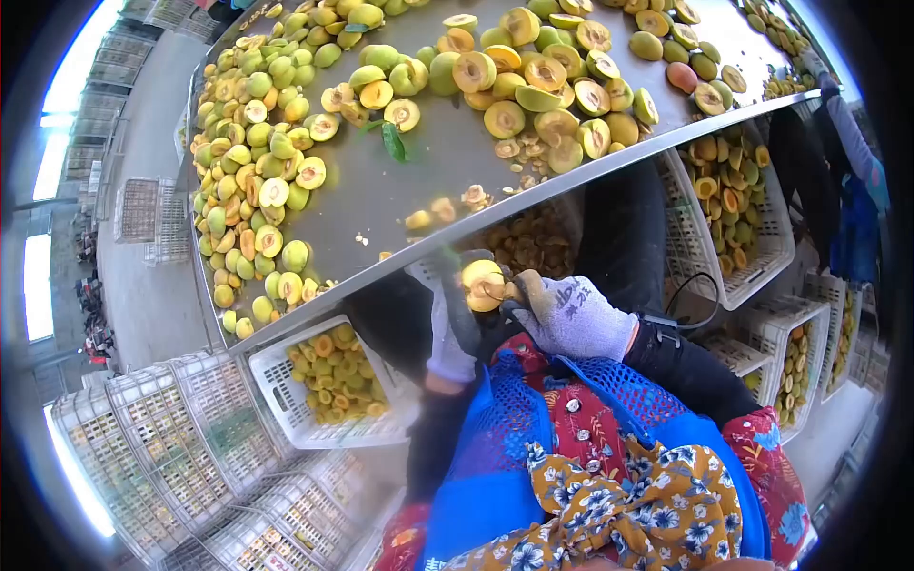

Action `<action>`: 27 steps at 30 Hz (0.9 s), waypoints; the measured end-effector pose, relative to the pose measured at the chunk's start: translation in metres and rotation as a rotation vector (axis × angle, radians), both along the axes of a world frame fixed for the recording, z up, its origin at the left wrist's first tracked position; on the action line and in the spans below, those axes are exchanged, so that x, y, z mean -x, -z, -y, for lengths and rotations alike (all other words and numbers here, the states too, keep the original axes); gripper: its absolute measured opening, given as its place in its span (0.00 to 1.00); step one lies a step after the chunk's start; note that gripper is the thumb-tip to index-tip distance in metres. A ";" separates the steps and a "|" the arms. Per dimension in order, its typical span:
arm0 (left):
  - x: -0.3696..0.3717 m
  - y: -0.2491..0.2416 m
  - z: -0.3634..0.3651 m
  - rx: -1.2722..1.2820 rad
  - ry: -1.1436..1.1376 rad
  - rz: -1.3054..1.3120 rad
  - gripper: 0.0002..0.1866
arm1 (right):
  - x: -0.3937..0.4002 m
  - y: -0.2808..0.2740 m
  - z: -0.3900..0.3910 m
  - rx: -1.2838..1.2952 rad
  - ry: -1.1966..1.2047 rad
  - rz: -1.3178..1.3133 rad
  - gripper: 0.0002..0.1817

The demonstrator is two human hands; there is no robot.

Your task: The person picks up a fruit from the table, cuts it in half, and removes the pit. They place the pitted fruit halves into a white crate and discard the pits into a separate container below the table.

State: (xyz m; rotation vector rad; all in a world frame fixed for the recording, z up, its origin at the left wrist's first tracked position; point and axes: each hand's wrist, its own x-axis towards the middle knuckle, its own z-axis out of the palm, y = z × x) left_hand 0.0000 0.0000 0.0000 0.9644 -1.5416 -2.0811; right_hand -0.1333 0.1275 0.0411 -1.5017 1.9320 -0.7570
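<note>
Just below the metal table's edge, my gloved left hand (455,319) holds a halved yellow fruit (483,285), its cut face turned up. My gloved right hand (571,312) is closed beside the fruit, its fingers pinched at the fruit's right side. A thin dark tool seems to show between those fingers, too small to make out. Halved green and yellow fruits (547,71) lie heaped on the metal table (381,190) above my hands. Another pile (257,171) covers the table's left side. A green leaf (393,141) rests between the piles.
A white crate of fruit halves (286,381) stands below the table at left, another (771,233) at right. Beneath the edge is a heap of brown scraps (528,243). Stacked crates (152,447) fill the lower left. A co-worker's sleeve (847,133) shows at far right.
</note>
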 end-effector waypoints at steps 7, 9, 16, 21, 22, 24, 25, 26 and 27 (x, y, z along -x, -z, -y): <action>0.005 -0.016 -0.007 0.589 0.080 0.099 0.16 | -0.013 0.020 0.003 0.007 0.028 0.094 0.17; 0.009 -0.017 -0.009 0.513 0.007 0.110 0.17 | -0.017 0.021 0.003 0.011 0.060 0.137 0.16; 0.017 -0.006 -0.023 0.413 -0.207 0.095 0.22 | -0.025 0.036 0.003 0.145 0.120 0.575 0.14; 0.016 0.008 -0.025 0.422 -0.200 0.017 0.23 | -0.003 0.022 -0.002 -0.099 0.051 1.457 0.19; 0.015 0.011 -0.023 0.378 -0.162 0.005 0.22 | -0.001 0.008 -0.004 -0.259 0.219 1.869 0.20; 0.018 0.002 -0.024 -0.068 -0.162 -0.104 0.24 | -0.004 0.025 -0.006 -0.341 0.076 2.325 0.20; 0.020 0.004 -0.024 -0.080 -0.139 -0.125 0.25 | -0.005 0.032 -0.006 -0.383 -0.009 2.549 0.21; 0.020 0.008 -0.023 -0.093 -0.114 -0.144 0.26 | -0.008 0.035 -0.008 -0.392 0.037 2.595 0.21; 0.020 0.013 -0.022 -0.108 -0.092 -0.162 0.27 | -0.009 0.038 -0.009 -0.377 0.059 2.642 0.21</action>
